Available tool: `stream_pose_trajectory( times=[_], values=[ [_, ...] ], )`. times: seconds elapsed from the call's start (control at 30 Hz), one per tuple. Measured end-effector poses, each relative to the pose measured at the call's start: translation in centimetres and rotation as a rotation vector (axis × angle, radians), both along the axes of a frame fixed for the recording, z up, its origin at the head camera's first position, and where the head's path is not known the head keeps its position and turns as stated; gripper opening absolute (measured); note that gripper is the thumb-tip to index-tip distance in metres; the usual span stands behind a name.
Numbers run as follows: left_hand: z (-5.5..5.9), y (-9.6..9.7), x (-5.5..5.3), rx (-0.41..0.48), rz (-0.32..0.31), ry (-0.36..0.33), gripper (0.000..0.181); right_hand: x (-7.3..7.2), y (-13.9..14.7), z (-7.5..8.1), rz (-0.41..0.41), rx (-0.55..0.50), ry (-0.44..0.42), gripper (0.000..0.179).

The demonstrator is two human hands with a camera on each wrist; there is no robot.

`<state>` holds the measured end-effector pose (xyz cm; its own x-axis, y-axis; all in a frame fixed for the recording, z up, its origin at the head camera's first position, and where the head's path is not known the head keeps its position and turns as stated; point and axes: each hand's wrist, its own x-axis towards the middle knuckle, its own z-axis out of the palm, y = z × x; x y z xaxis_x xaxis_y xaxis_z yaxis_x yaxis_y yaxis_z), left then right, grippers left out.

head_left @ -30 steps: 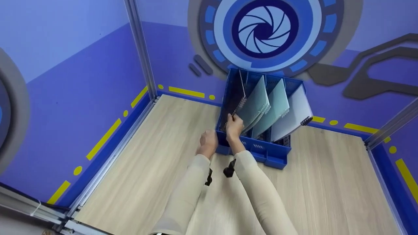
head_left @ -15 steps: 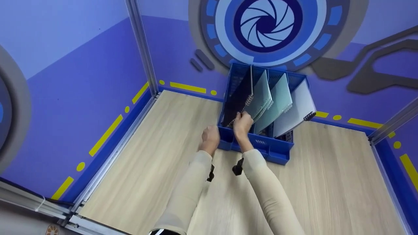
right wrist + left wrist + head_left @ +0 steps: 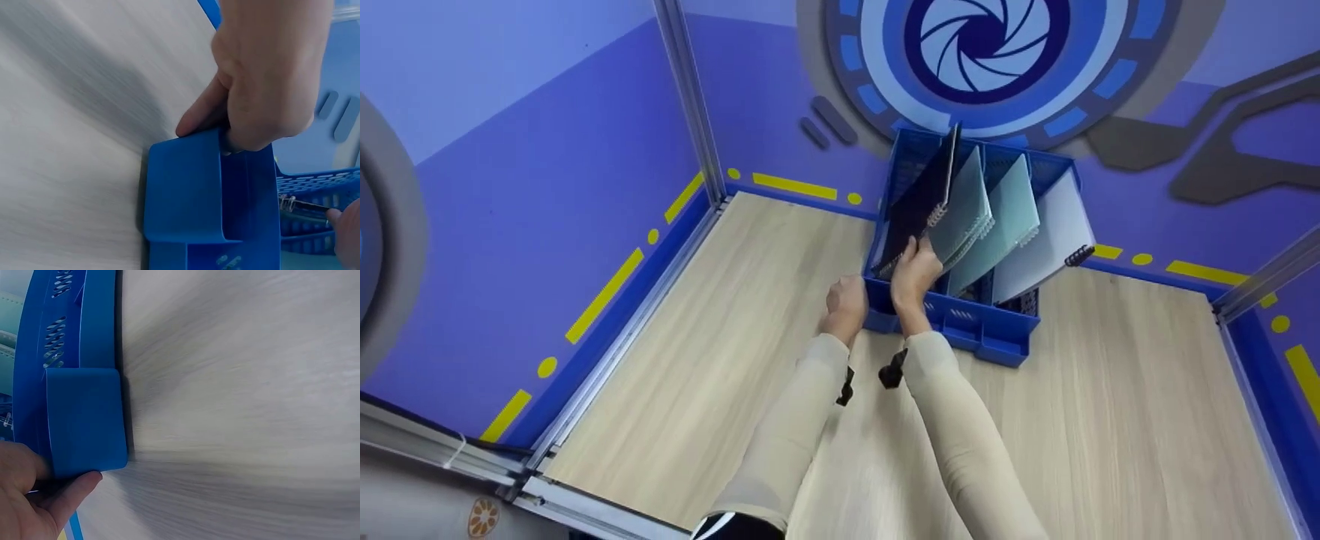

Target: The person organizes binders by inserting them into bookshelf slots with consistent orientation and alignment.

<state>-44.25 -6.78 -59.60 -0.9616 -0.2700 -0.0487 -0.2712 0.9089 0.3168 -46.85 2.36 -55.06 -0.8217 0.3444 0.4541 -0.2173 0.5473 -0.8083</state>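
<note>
A blue file organizer (image 3: pixel 997 316) with upright compartments stands against the back wall. My left hand (image 3: pixel 846 304) grips its front left corner; in the left wrist view the thumb lies against the outside of the small front pocket (image 3: pixel 87 422). My right hand (image 3: pixel 915 274) pinches the spiral edge of a dark-covered spiral notebook (image 3: pixel 919 195) in the leftmost compartment. Its far top corner rises above the organizer's back rim. In the right wrist view the fingertips (image 3: pixel 334 216) of the right hand meet the notebook's edge, and most of that hand is cut off.
To the right in the organizer stand pale green spiral notebooks (image 3: pixel 1012 199) and a white notebook with black coil (image 3: pixel 1050 236). Below is a light wood tabletop (image 3: pixel 1125 405), with blue printed panels (image 3: pixel 547 180) and metal rails (image 3: pixel 690 105) around it.
My right hand has shifted the dark notebook to the right and raised it within its compartment. The left hand has stayed at the organizer's corner. The head view has tilted slightly down.
</note>
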Motion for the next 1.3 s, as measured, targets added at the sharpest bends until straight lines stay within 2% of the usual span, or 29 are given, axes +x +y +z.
stream_pose_trajectory(
  times=[0.1,0.2,0.33,0.47,0.53,0.73,1.0,1.23,1.3],
  values=[
    [0.5,-0.2,-0.5,0.000,-0.017,0.014,0.030,-1.1,-0.4,0.1,0.033,-0.007,0.021,0.019],
    [0.4,-0.2,-0.5,0.014,-0.032,-0.001,0.030,-1.4,-1.0,-0.5,0.095,-0.050,-0.089,0.018],
    [-0.1,-0.2,0.1,-0.019,-0.022,-0.015,0.028,-1.1,-1.9,-1.3,0.186,-0.082,-0.265,0.018],
    [-0.3,-0.2,0.3,-0.045,-0.014,0.017,0.027,-1.2,-2.1,-1.0,0.245,-0.046,-0.283,0.019],
    [-0.4,-0.1,0.4,-0.032,-0.019,0.029,0.027,-1.6,-1.8,-0.9,0.233,-0.020,-0.264,0.020],
    [-0.4,0.0,0.1,0.031,-0.017,0.027,0.028,-2.9,-0.5,-0.8,0.112,0.033,-0.244,0.021],
    [0.1,-0.4,-0.1,0.001,-0.014,0.059,0.026,-3.5,-1.5,-0.5,0.084,0.003,-0.204,0.019],
    [0.0,-0.2,0.1,-0.025,-0.023,0.043,0.027,-3.7,-1.6,-1.3,0.097,-0.013,-0.366,0.025],
    [-0.1,-0.3,0.1,-0.011,-0.019,0.041,0.028,-3.8,-1.4,-1.5,0.110,-0.018,-0.379,0.027]
  ],
)
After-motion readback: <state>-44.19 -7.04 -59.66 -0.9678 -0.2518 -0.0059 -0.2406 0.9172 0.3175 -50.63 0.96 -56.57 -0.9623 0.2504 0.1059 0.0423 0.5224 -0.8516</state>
